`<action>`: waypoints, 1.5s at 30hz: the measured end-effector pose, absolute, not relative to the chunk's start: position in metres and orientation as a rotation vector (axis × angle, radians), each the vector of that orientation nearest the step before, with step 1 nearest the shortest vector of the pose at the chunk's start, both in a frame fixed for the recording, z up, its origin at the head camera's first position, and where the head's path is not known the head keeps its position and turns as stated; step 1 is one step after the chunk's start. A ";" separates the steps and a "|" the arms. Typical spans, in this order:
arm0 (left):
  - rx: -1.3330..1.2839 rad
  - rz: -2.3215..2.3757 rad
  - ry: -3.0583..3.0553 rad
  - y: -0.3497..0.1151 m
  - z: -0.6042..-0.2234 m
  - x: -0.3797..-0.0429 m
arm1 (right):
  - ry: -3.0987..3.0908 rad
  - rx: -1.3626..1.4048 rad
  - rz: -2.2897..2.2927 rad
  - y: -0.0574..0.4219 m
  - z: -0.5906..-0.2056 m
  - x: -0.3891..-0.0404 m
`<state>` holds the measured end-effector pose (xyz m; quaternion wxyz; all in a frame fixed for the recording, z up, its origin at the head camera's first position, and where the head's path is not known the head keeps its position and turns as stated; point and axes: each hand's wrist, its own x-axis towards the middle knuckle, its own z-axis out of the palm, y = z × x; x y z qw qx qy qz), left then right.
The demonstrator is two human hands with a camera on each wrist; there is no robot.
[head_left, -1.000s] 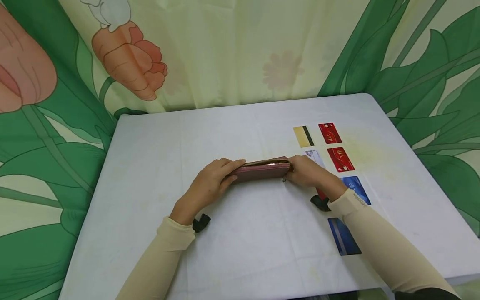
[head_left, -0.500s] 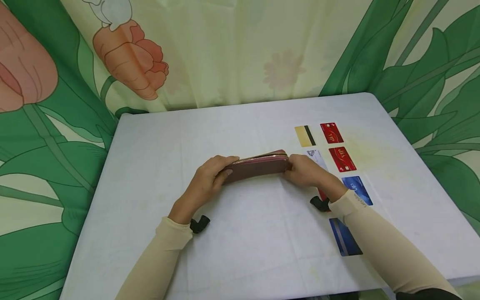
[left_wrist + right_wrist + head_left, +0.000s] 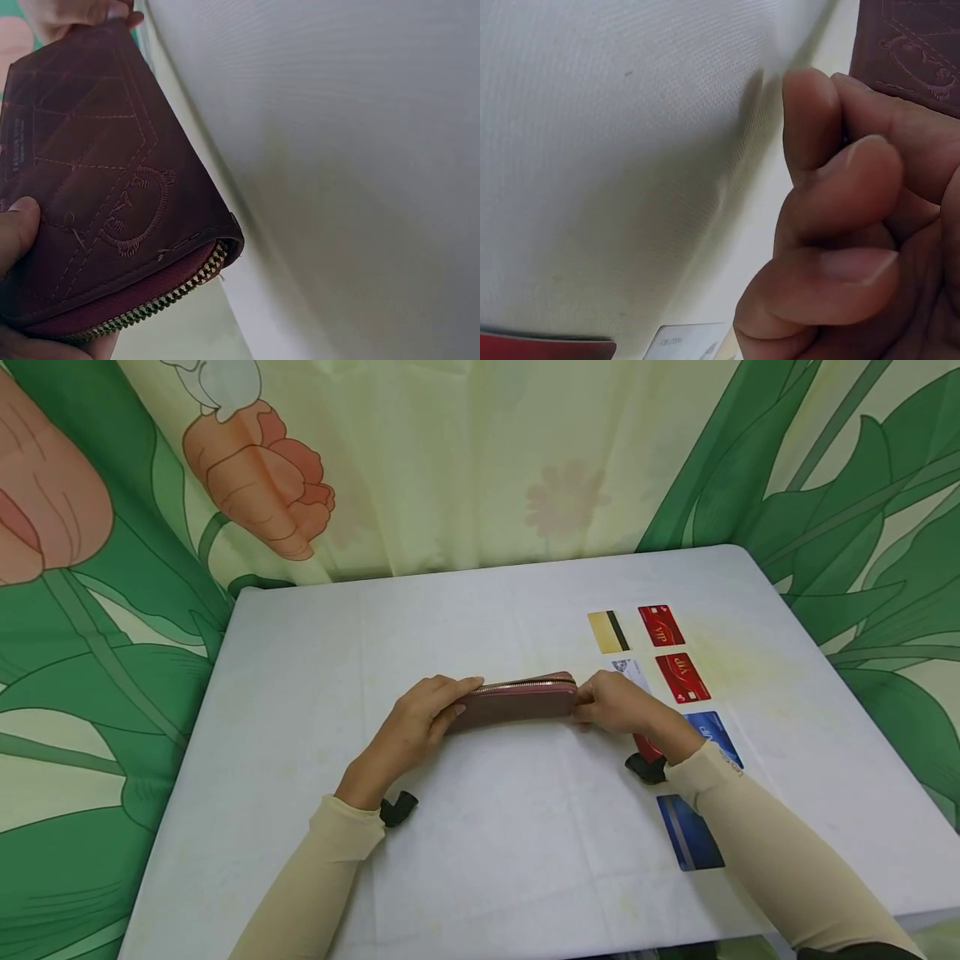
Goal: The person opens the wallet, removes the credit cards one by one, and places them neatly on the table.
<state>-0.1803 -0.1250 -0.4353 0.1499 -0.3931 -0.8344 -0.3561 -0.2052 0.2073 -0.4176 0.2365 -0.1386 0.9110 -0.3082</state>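
Observation:
A dark mauve zip-around wallet [image 3: 517,706] is held over the middle of the table, its toothed edge uppermost. My left hand [image 3: 408,722] grips its left end, thumb on the near face and fingers on the far side. Stitching and an embroidered face mark the wallet [image 3: 82,150] in the left wrist view, where the brass zipper [image 3: 161,304] curves round the near corner. At the right end, my right hand [image 3: 618,702] pinches at the zipper with thumb and forefinger, other fingers curled; the bit between the fingertips is hidden. The wallet [image 3: 922,45] shows just beyond them.
Cards lie at the right of the white table [image 3: 300,710]: a gold card [image 3: 607,632], two red VIP cards [image 3: 661,626], a blue card [image 3: 712,735] and a dark blue card [image 3: 690,835]. A white card [image 3: 630,672] is partly under the right hand. A curtain hangs behind.
The gap along the wallet's top at the right has narrowed. The wallet rose a little, then dropped back. My right hand has shifted slightly right at its end; the left keeps its grip.

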 end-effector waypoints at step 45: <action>-0.735 -1.019 -2.787 -0.141 -0.435 -0.190 | 2.666 -0.389 -0.894 0.194 -0.415 -0.209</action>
